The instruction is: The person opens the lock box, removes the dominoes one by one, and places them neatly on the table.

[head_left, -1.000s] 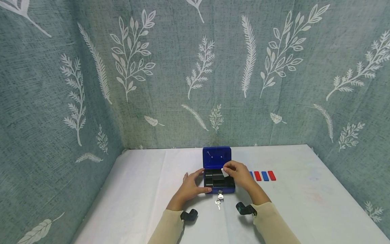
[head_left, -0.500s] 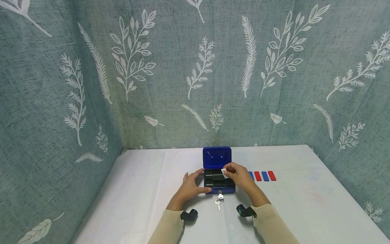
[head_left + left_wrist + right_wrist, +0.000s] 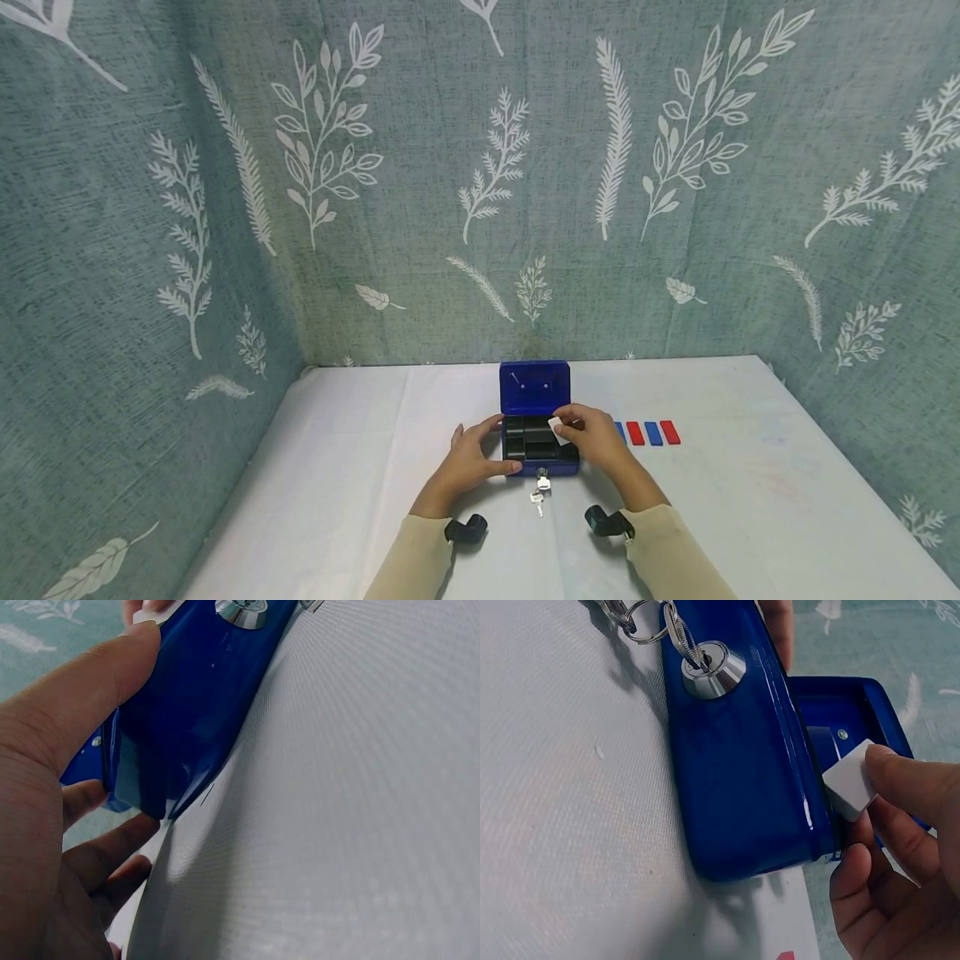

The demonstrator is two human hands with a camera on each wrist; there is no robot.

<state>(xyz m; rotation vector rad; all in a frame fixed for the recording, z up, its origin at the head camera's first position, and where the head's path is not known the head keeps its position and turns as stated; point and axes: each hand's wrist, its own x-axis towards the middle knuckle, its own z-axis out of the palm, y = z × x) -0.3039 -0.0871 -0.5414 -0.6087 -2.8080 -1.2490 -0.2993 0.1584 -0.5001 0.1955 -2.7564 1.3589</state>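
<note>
A blue cash box (image 3: 491,468) is too far left to mark so; its lid (image 3: 535,387) stands raised.
</note>
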